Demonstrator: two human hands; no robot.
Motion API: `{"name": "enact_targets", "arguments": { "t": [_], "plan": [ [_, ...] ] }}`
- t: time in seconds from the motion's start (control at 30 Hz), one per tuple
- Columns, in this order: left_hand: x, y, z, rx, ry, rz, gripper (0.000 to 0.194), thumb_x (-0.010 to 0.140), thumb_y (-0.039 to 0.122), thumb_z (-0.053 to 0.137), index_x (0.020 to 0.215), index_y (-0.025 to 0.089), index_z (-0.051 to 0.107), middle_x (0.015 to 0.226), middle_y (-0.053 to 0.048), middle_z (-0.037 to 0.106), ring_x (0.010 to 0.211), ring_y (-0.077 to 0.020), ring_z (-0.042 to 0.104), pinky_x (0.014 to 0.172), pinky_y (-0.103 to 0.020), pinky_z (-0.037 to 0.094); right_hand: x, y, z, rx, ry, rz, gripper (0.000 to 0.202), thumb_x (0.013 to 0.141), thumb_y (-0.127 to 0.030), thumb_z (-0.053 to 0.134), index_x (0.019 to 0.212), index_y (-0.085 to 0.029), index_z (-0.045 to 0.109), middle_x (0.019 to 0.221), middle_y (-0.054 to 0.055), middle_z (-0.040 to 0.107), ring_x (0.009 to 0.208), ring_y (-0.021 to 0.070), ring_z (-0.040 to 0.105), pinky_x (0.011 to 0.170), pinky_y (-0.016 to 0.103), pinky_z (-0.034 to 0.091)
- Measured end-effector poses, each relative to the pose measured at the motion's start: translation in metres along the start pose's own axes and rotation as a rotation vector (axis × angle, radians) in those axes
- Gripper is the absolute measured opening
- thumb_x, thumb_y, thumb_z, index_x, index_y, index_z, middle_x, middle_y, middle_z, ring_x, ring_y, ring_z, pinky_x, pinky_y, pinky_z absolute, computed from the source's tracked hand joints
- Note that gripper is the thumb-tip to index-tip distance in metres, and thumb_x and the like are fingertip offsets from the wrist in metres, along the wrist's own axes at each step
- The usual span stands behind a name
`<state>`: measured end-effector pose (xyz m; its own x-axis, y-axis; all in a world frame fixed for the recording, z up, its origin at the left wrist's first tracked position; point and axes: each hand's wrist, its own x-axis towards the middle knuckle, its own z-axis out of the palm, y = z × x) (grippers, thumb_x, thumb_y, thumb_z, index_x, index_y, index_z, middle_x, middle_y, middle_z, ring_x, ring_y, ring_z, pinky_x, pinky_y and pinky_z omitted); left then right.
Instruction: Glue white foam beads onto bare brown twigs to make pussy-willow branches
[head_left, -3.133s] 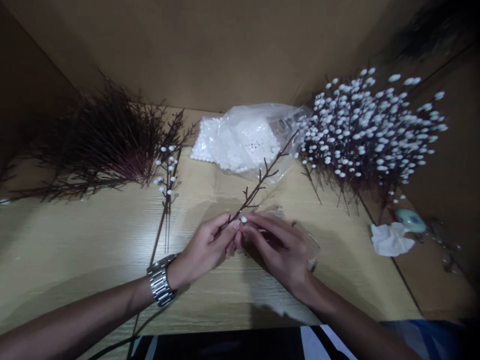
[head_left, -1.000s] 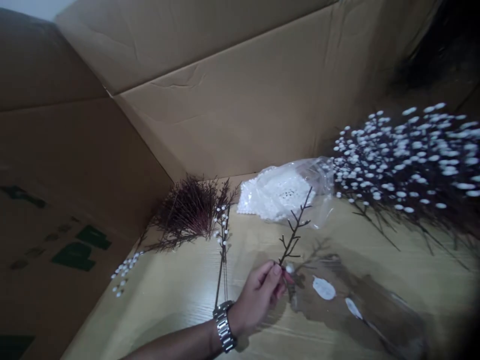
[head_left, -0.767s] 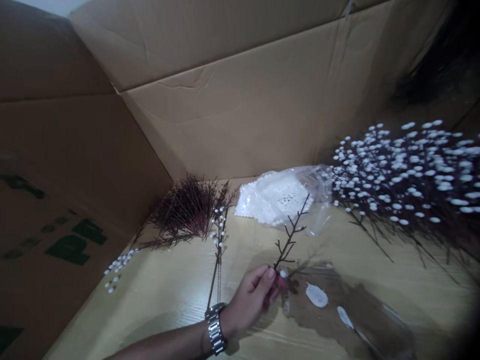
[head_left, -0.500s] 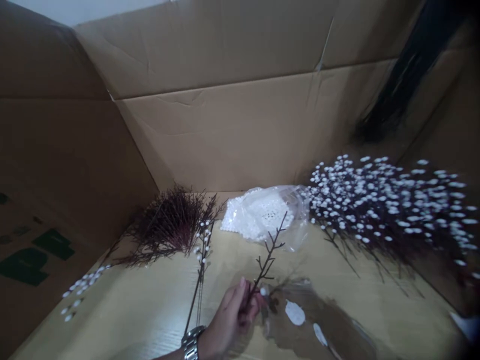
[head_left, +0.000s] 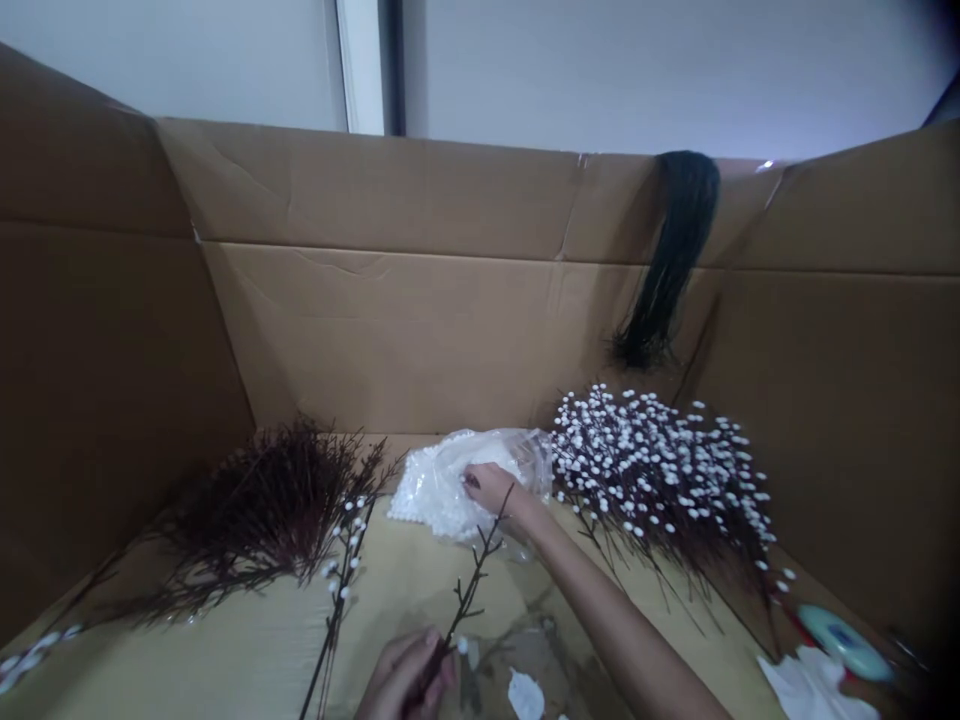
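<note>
Left hand [head_left: 409, 678] gripping a brown twig [head_left: 471, 592]; right hand [head_left: 495, 488] at a clear bag [head_left: 444, 490] of white beads [head_left: 409, 505].
The twig slants up and rightward from the left fist, one white bead [head_left: 462, 646] beside the fingers; the right fingers curl over the bag, but I cannot tell whether they pinch anything; best, probably, to hold the twig steady and clear of the right forearm [head_left: 600, 610], and to lift beads singly without dragging the plastic.

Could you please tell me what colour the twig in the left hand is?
The twig is dark brown, best seen in the head view.
</note>
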<state>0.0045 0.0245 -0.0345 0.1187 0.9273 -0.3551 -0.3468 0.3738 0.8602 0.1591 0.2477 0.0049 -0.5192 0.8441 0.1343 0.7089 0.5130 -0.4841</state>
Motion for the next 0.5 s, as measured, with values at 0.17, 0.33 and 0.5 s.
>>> {"name": "enact_targets", "arguments": {
  "t": [0.17, 0.33, 0.5],
  "plan": [
    [-0.013, 0.015, 0.005, -0.072, -0.073, -0.034, 0.059, 0.058, 0.067, 0.084, 0.066, 0.017, 0.053, 0.055, 0.008, 0.038, 0.048, -0.0060, 0.019, 0.046, -0.020, 0.009, -0.003, 0.003, -0.008, 0.128, 0.095, 0.013, 0.028, 0.096, -0.035, 0.061, 0.118, -0.016, 0.061, 0.119, 0.008, 0.064, 0.102, 0.0214, 0.065, 0.088, 0.043, 0.055],
    [-0.016, 0.016, 0.005, -0.049, -0.077, 0.004, 0.052, 0.068, 0.063, 0.081, 0.076, 0.017, 0.056, 0.060, 0.008, 0.036, 0.051, -0.0065, 0.020, 0.046, -0.019, 0.013, -0.047, -0.002, -0.020, 0.422, 0.274, 0.058, 0.029, 0.092, -0.044, 0.061, 0.085, -0.016, 0.066, 0.078, 0.003, 0.066, 0.074, 0.0169, 0.062, 0.071, 0.031, 0.051],
    [-0.016, 0.013, 0.003, 0.022, -0.152, 0.018, 0.045, 0.078, 0.060, 0.074, 0.086, 0.018, 0.057, 0.060, 0.009, 0.039, 0.047, -0.0057, 0.018, 0.042, -0.021, 0.013, -0.134, -0.025, -0.009, 0.700, 0.278, 0.152, 0.035, 0.087, -0.054, 0.062, 0.090, -0.019, 0.067, 0.071, 0.002, 0.065, 0.064, 0.0171, 0.061, 0.059, 0.028, 0.049]
  ]
}}
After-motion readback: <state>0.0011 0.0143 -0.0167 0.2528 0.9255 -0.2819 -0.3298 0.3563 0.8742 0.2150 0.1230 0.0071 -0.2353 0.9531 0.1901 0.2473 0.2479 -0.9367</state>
